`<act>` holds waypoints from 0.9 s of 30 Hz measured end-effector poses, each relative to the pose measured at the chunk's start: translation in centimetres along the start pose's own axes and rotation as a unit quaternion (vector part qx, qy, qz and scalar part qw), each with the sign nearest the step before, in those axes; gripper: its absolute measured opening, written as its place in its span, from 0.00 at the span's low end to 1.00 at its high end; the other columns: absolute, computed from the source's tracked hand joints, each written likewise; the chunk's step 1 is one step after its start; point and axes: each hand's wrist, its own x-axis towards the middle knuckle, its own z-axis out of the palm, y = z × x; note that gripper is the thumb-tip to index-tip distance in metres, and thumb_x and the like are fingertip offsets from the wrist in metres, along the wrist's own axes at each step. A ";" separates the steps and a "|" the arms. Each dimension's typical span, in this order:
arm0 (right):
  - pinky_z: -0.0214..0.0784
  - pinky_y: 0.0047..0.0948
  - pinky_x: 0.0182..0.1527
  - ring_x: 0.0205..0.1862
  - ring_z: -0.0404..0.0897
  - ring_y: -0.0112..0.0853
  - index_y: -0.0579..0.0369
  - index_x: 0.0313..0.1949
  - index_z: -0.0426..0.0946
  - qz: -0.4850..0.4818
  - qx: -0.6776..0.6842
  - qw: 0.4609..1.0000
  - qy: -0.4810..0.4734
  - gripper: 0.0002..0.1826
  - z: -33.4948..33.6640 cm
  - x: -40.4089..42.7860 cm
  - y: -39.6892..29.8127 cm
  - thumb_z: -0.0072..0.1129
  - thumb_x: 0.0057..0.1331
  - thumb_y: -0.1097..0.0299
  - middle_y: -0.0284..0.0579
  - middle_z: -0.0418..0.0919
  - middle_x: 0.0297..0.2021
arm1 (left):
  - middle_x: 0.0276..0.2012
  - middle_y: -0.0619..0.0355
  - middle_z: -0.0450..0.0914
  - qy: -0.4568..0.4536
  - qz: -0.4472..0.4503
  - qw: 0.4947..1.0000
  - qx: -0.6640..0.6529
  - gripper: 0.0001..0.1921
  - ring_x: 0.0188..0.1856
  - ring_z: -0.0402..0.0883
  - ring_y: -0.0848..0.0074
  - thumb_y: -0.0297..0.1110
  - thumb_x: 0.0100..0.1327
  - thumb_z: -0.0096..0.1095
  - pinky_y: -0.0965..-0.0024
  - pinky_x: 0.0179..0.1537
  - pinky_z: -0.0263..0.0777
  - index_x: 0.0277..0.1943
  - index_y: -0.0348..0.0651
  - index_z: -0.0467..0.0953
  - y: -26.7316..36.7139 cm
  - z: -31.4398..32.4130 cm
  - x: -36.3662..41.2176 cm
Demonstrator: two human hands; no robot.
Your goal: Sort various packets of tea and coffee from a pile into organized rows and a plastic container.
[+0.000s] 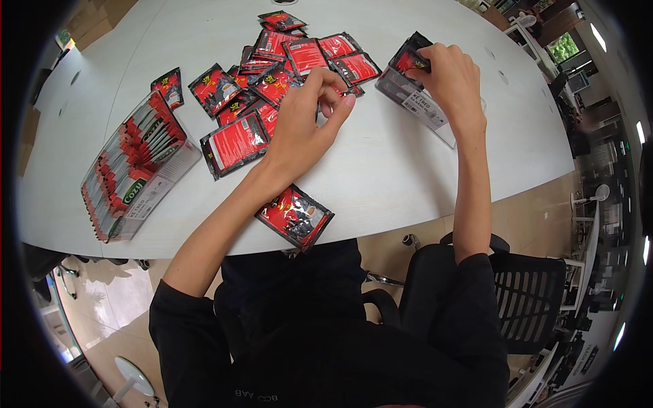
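My right hand (451,76) grips a red and black sachet (409,61) at the far end of a clear plastic box (441,127), which holds dark sachets and bears a printed label. Over the right side of a loose pile of red and black sachets (240,143) is my left hand (316,109), its fingers curled and thumb apart; whether it touches a sachet beneath cannot be told. One more sachet (298,217) lies by the near table edge, partly under my left forearm. At the left, a second clear box (178,176) is filled with rows of red and silver packets.
The white table (367,194) has a curved near edge. A single sachet (168,86) lies beyond the left box. A black mesh office chair (530,301) stands at the lower right, and cardboard boxes (97,20) are at the far left.
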 end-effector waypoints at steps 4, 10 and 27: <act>0.71 0.46 0.37 0.35 0.83 0.47 0.54 0.41 0.86 -0.014 0.000 1.000 -0.001 0.16 0.5 0.1 0.2 0.77 0.54 0.63 0.50 0.84 0.32 | 0.26 0.53 0.81 0.002 0.025 1.000 0.003 0.10 0.28 0.77 0.71 0.31 0.70 0.65 0.68 0.33 0.69 0.45 0.35 0.71 0.3 0.0 0.2; 0.73 0.44 0.40 0.39 0.83 0.45 0.54 0.42 0.87 -0.007 -0.010 0.998 -0.057 0.19 -0.3 1.0 0.3 0.77 0.54 0.60 0.49 0.85 0.34 | 0.26 0.63 0.77 -0.001 0.003 1.000 -0.015 0.10 0.30 0.72 0.83 0.30 0.69 0.67 0.75 0.35 0.67 0.46 0.37 0.73 0.2 0.1 -0.1; 0.72 0.43 0.53 0.52 0.79 0.45 0.56 0.47 0.85 -0.016 -0.016 0.985 -0.172 0.19 0.0 2.8 -0.2 0.74 0.58 0.63 0.47 0.83 0.44 | 0.24 0.54 0.80 0.021 0.042 0.999 -0.024 0.10 0.26 0.75 0.70 0.30 0.68 0.65 0.67 0.31 0.68 0.45 0.36 0.72 0.2 0.3 0.3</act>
